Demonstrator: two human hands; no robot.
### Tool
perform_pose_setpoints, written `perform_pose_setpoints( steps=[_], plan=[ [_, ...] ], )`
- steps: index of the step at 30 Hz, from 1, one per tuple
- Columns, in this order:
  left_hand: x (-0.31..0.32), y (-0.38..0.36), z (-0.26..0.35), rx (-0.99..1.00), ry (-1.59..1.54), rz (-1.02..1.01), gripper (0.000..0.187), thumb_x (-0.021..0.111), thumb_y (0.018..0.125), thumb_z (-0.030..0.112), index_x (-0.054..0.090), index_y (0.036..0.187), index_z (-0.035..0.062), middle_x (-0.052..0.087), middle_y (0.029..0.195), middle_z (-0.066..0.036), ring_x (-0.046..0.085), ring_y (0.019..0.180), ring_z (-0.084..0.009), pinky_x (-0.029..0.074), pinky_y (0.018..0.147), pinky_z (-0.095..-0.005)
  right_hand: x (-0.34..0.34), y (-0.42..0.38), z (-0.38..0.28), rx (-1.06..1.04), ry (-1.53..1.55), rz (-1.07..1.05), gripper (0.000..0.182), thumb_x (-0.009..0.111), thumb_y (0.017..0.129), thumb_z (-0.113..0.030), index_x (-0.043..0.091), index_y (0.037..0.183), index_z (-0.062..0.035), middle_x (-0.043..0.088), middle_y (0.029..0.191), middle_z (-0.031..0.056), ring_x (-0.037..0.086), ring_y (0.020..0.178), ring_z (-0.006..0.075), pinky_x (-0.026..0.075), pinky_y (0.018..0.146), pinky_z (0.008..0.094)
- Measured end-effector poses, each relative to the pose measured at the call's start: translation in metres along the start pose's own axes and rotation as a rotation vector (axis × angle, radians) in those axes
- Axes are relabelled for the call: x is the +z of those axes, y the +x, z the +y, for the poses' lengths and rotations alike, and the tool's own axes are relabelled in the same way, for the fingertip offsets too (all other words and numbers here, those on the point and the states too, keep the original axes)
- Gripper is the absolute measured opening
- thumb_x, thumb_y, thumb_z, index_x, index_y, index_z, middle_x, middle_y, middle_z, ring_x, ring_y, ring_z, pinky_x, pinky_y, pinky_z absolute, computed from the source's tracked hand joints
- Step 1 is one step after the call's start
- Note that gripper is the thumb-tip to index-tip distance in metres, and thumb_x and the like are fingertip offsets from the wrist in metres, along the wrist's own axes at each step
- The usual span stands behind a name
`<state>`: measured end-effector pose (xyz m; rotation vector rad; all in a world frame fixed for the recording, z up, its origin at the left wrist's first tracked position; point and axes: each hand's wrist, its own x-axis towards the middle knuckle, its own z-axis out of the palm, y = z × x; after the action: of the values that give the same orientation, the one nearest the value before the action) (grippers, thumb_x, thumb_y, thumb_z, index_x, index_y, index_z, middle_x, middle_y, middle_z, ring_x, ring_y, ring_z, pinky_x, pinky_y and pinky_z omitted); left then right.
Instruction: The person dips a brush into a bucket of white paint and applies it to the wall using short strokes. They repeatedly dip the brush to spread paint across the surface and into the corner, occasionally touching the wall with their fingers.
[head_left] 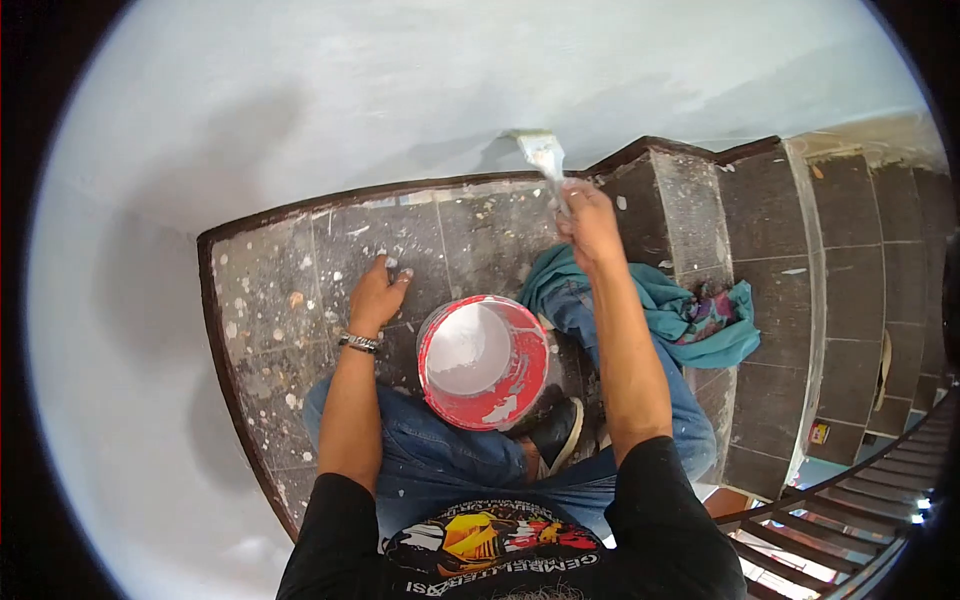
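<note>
Gripping the handle of a paintbrush [543, 155], the right hand [588, 226] is closed around it, with the bristles up against the pale wall [400, 80], just above the dark trim [400, 186]. The left hand [377, 298] is partly open, thumb and fingers apart and pointing toward the tiled floor [275, 330]; whether the fingertips touch the tiles cannot be told. A bracelet [359, 343] circles the left wrist.

Between the forearms, near the left hand, a red bucket [531, 372] stands on the floor in front of the person's crossed legs, with pale paint [466, 350] inside and smears on its inner wall. A teal cloth [655, 300] lies bunched on the other side, partly behind the right forearm and near the steps [770, 300]. Paint spots dot the tiles, and a railing [830, 530] runs past the steps at lower right.
</note>
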<state>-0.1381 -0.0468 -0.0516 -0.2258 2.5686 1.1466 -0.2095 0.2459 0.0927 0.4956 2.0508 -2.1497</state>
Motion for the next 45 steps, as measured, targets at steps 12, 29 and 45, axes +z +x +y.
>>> perform_pose_setpoints(
  steps=[12, 29, 45],
  plan=[
    [-0.017, -0.011, -0.001, 0.178, -0.475, 0.287, 0.028, 0.063, 0.087, 0.023, 0.059, 0.103, -0.0002, 0.06, 0.075, -0.009, 0.054, 0.067, -0.0164, 0.044, 0.061, -0.0312, -0.06, -0.011, 0.013, 0.066, -0.036, 0.037, 0.018, 0.052, 0.091, -0.02, 0.058, 0.091, -0.0036, 0.056, 0.069, 0.0042, 0.043, 0.044, 0.0093, 0.031, 0.036, 0.0238],
    [-0.077, -0.166, 0.04, 0.104, -0.823, 0.108, 0.034, 0.054, 0.093, 0.029, 0.054, 0.119, 0.006, 0.061, 0.086, -0.002, 0.053, 0.072, -0.0092, 0.041, 0.06, -0.0212, -0.019, -0.057, -0.112, -0.498, 0.116, 0.015, 0.019, 0.044, 0.095, -0.017, 0.057, 0.089, -0.0053, 0.057, 0.072, 0.002, 0.04, 0.046, 0.0053, 0.031, 0.04, 0.0213],
    [-0.069, -0.197, -0.045, 0.124, -1.647, 0.008, 0.043, 0.046, 0.097, 0.04, 0.056, 0.108, -0.0003, 0.06, 0.092, -0.009, 0.055, 0.076, -0.0157, 0.043, 0.056, -0.0259, -0.013, -0.066, -0.153, -0.359, -0.058, -0.047, 0.022, 0.046, 0.095, -0.02, 0.057, 0.093, -0.0008, 0.053, 0.071, 0.0016, 0.039, 0.045, 0.006, 0.026, 0.037, 0.021]
  ],
)
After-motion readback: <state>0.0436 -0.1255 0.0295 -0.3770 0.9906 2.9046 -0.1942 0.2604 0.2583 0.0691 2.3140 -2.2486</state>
